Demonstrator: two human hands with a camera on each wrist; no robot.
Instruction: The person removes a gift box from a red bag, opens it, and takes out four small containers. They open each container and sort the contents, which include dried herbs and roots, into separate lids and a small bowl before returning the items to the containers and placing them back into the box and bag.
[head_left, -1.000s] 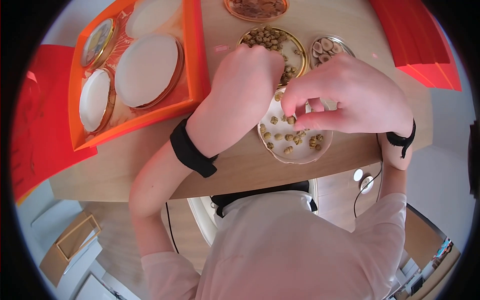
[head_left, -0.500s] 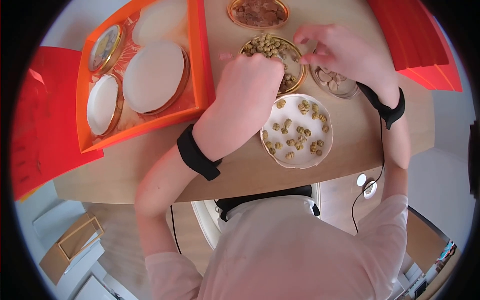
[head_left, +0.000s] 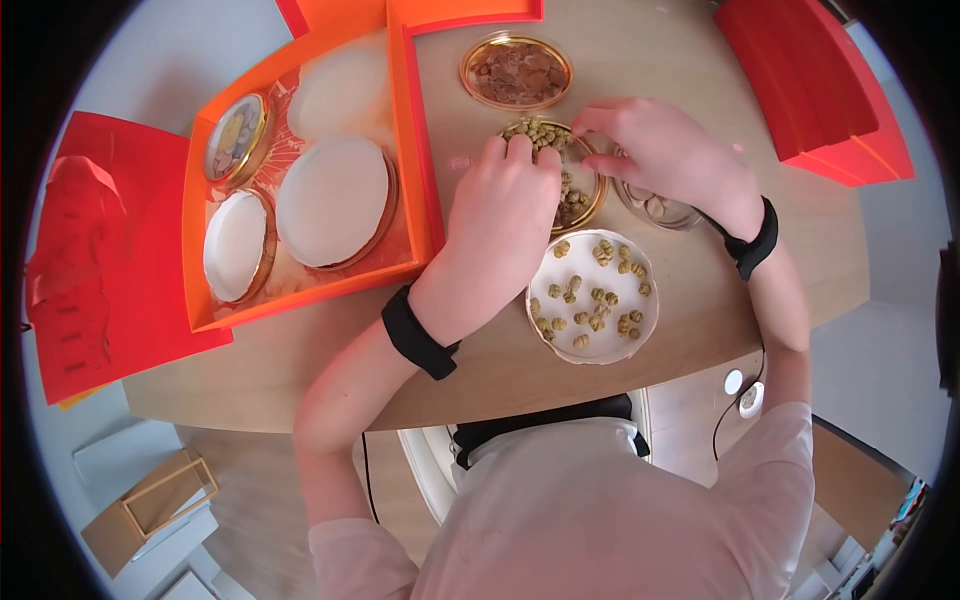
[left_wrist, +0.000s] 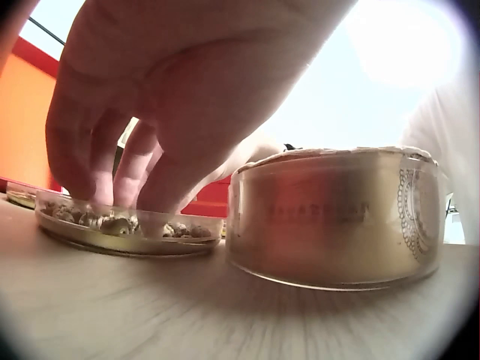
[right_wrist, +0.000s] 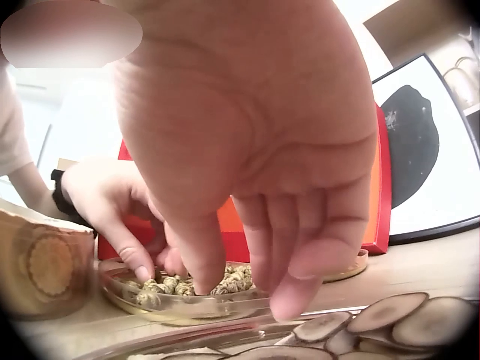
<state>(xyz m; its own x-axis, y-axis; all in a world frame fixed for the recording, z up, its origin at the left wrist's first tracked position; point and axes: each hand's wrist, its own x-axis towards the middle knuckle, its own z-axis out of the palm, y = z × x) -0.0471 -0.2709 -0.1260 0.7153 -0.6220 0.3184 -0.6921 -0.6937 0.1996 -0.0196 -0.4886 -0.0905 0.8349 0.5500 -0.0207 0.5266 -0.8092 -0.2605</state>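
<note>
Fingers down, my left hand (head_left: 505,215) reaches into a shallow gold-rimmed dish (head_left: 602,195) of dried, knobbly greenish-brown curls (head_left: 543,132). Its fingertips touch the curls (right_wrist: 154,291) in the right wrist view; I cannot tell whether they pinch one. From the other side my right hand (head_left: 670,150) comes over the same dish, thumb lowered to the curls and the other fingers apart from it. Nearer my body stands a round container (left_wrist: 330,217) whose white top (head_left: 605,347) bears several separate curls.
Just right of the gold-rimmed dish lies a clear dish of dried slices (right_wrist: 386,311), partly under my right hand. A dish of brown flakes (head_left: 518,75) sits farther back. An orange box (head_left: 330,298) holding round tubs is at left, a red box (head_left: 800,90) at back right.
My right hand has moved from over the white-topped container back to the gold-rimmed dish, uncovering the curls on the white top. My left hand has stayed at the dish. The head view has shifted slightly.
</note>
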